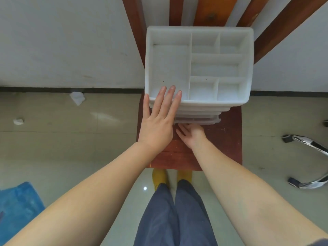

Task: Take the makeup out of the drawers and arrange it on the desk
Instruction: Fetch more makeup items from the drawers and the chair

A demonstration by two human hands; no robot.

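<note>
A white plastic drawer organizer (pixel 198 66) stands on a reddish wooden chair seat (pixel 229 139); its top tray is split into several empty compartments. My left hand (pixel 158 121) lies flat with fingers spread over the organizer's front left corner. Lower down, my right hand (pixel 190 134) reaches palm-up to the front of the bottom drawer (pixel 198 120), which sticks out slightly; its fingertips are under the drawer's lip. I cannot see any makeup, and the drawers' insides are hidden.
The chair's wooden back slats (pixel 209 11) rise behind the organizer against a white wall. Scraps of white paper (pixel 77 97) lie on the tiled floor at left. A blue cloth (pixel 17 206) is at bottom left, a chrome chair base (pixel 308 148) at right.
</note>
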